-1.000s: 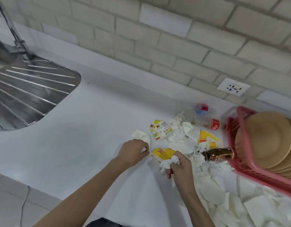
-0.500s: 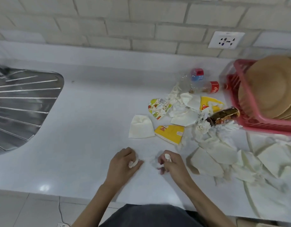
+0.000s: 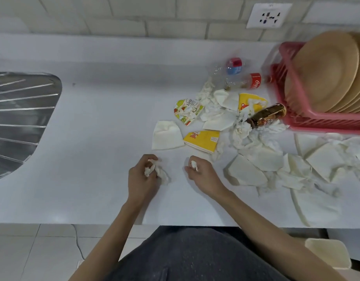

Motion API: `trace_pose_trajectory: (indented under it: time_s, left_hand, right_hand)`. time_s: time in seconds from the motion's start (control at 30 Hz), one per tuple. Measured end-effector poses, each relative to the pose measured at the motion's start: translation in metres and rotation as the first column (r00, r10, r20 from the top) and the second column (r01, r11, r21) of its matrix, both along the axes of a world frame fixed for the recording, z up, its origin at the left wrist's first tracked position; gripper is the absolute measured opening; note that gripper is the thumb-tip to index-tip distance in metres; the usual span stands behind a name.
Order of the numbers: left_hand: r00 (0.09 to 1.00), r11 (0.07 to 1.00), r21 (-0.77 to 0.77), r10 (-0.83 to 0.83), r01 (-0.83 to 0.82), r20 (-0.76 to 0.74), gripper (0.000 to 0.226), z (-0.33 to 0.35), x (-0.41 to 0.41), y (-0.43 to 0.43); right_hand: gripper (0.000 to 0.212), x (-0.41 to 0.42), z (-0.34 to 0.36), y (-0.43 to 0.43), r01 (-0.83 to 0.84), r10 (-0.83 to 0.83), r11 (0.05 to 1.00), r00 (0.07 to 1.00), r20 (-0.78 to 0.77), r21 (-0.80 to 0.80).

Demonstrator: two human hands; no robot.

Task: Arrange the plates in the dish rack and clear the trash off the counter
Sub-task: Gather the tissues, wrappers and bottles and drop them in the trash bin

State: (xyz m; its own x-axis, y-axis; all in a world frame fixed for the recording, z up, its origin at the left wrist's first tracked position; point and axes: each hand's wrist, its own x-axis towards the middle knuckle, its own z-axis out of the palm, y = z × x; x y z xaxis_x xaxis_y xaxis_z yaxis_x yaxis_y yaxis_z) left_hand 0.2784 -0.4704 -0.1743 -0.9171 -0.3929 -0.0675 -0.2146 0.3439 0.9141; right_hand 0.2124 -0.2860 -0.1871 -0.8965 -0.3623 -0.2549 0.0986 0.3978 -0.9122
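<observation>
Grey cloth of the person's lap (image 3: pixel 195 256) fills the nearest edge, with a cream tub (image 3: pixel 327 254) low on the right; whether it is a bin I cannot tell. Just past the bench (image 3: pixel 83 169) edge both hands are gathering trash. To do this well, I judge, each wad should be balled tight into the palm so that no shred drops; the light tissue is best swept up in handfuls before the bottles and cartons.

The left hand (image 3: pixel 142 177) has its grip curled close round a crumpled tissue (image 3: pixel 152 169), part of which trails onto the bench; the right hand (image 3: pixel 204 176) keeps a narrow grip, thumb and fingers pinching a small tissue scrap (image 3: pixel 194 165) that pokes up out of the fist.

Beyond them a folded napkin (image 3: pixel 167 135) and a yellow carton (image 3: pixel 202 139) lie side by side; flat paper pieces (image 3: pixel 246 171) spread away to the right. Further on come a fruit-printed pouch (image 3: pixel 187 111) and a heap of shredded tissue (image 3: pixel 239 130); a brown bottle (image 3: pixel 266 117) lies on its side just beside the red dish rack (image 3: pixel 317 126); two clear plastic bottles (image 3: pixel 243 82) lie behind the heap.

The plates (image 3: pixel 327 72) stand on edge in the rack at far right — that half of the task looks done, while most of the trash is on the bench. A steel drainboard (image 3: pixel 18 118) sits far left; a wall socket (image 3: pixel 269 15) is on the tiles.
</observation>
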Motion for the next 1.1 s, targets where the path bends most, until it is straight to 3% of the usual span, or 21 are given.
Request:
trace_pose_trajectory:
  time_s: [0.1,0.23,0.27,0.4,0.5,0.6,0.67,0.8,0.9,1.1]
  left_hand:
    - [0.998,0.995,0.078,-0.055,0.055,0.002,0.032,0.01,-0.001,0.001]
    - [0.989,0.974,0.172,-0.149,0.147,0.0,0.014,0.019,-0.001,-0.002]
    - [0.985,0.965,0.197,-0.173,0.171,-0.004,0.007,0.021,0.001,-0.002]
    - [0.969,0.937,0.249,-0.247,0.245,-0.023,0.016,0.013,-0.001,-0.012]
    - [0.962,0.955,0.136,-0.27,0.264,0.029,0.031,0.0,-0.003,-0.018]
    - [0.988,0.989,0.01,-0.15,0.15,0.024,0.046,-0.011,-0.006,-0.013]
    - [0.996,0.991,-0.096,-0.089,0.088,-0.005,0.044,-0.014,-0.006,-0.005]
    - [0.999,0.998,-0.063,0.011,-0.013,-0.034,0.03,-0.015,-0.006,-0.001]
    - [0.998,0.999,-0.044,-0.032,0.03,-0.051,0.026,-0.019,-0.006,-0.002]
    - [0.998,0.988,-0.145,-0.052,0.055,0.025,0.034,-0.015,-0.007,0.0]
  right_hand:
    - [0.05,0.005,0.004,0.0,-0.004,0.005,0.999,0.999,0.034,-0.035]
    - [0.064,0.005,0.003,-0.004,0.053,-0.054,0.998,0.996,0.069,0.018]
    - [0.063,0.004,0.002,-0.004,0.052,-0.053,0.998,0.997,0.057,0.029]
    - [0.051,0.002,0.002,-0.002,0.05,-0.05,0.999,0.999,-0.007,-0.001]
    - [0.034,0.002,0.003,-0.001,0.066,-0.067,0.997,0.998,-0.02,-0.036]
    - [0.024,0.003,0.003,0.0,0.111,-0.112,0.991,0.994,-0.007,-0.08]
    - [0.024,0.005,0.004,0.0,0.118,-0.116,0.986,0.993,0.026,-0.12]
    - [0.038,0.006,0.007,0.001,0.124,-0.118,0.983,0.992,0.053,-0.134]
    - [0.047,0.006,0.007,0.002,0.116,-0.113,0.99,0.993,0.04,-0.08]
    - [0.056,0.007,0.007,-0.003,0.092,-0.094,0.992,0.995,0.021,0.085]
